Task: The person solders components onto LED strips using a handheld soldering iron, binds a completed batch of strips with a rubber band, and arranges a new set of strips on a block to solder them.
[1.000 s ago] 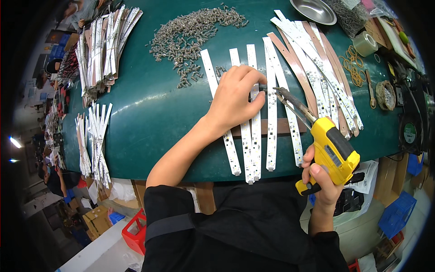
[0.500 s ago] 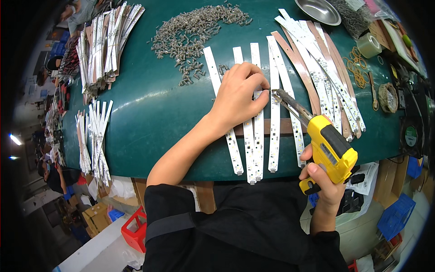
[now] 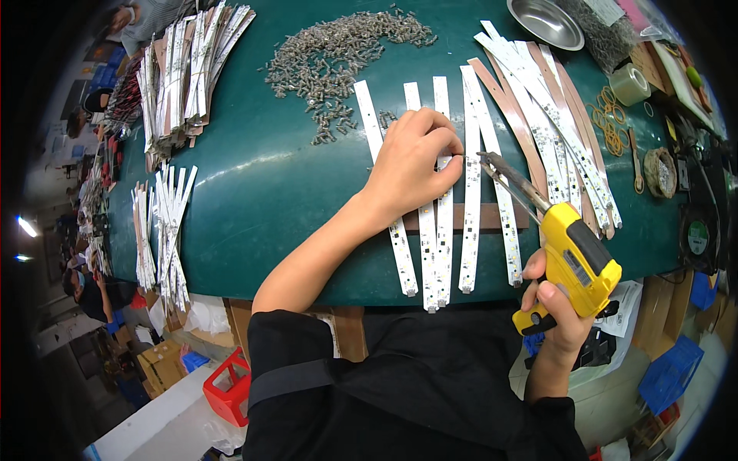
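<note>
Several narrow white LED circuit strips (image 3: 470, 230) lie roughly side by side, crossing a brown bar (image 3: 492, 217) on the green table. My left hand (image 3: 411, 165) rests over the middle strips. Its thumb and forefinger are pinched together above them; whatever they hold is too small or hidden to make out. In my right hand (image 3: 565, 315) is a yellow and black soldering gun (image 3: 576, 257), gripped by its handle. The gun's metal tip points left, close to the left fingertips and just right of a strip.
Small metal parts (image 3: 330, 58) form a heap at the back. More strips (image 3: 550, 131) lie piled on the right, and bundles (image 3: 181, 77) on the left. Rubber bands (image 3: 611, 127), a tape roll (image 3: 629, 84) and a metal bowl (image 3: 547, 21) sit at the right.
The soldering gun has drawn back slightly to the right, its tip now farther from the left fingertips. My left hand keeps its pinch over the strips. The whole view has shifted a little.
</note>
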Demonstrator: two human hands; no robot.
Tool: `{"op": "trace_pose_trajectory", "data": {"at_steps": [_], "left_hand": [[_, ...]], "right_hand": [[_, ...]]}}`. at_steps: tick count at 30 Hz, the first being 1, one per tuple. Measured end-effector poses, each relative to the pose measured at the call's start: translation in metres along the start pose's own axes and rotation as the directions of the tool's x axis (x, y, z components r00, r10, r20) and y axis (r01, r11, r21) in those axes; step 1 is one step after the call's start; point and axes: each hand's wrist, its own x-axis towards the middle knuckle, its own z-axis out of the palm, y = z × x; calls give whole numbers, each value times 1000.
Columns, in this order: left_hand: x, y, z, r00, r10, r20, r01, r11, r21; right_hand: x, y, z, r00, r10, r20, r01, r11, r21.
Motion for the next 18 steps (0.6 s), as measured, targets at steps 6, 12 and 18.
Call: {"op": "trace_pose_trajectory", "data": {"at_steps": [6, 12, 18], "left_hand": [[1, 0, -1, 1000, 11, -5, -11, 1000, -6], [1, 4, -34, 996, -86, 24, 88, 993, -82], [-15, -28, -96, 952, -294, -89, 304, 944, 126]], "right_hand": [[1, 0, 1, 999, -37, 10, 37, 999, 33], [-1, -1, 1, 998, -61, -2, 61, 997, 48], [0, 5, -14, 985, -167, -39, 168, 985, 39]]}}
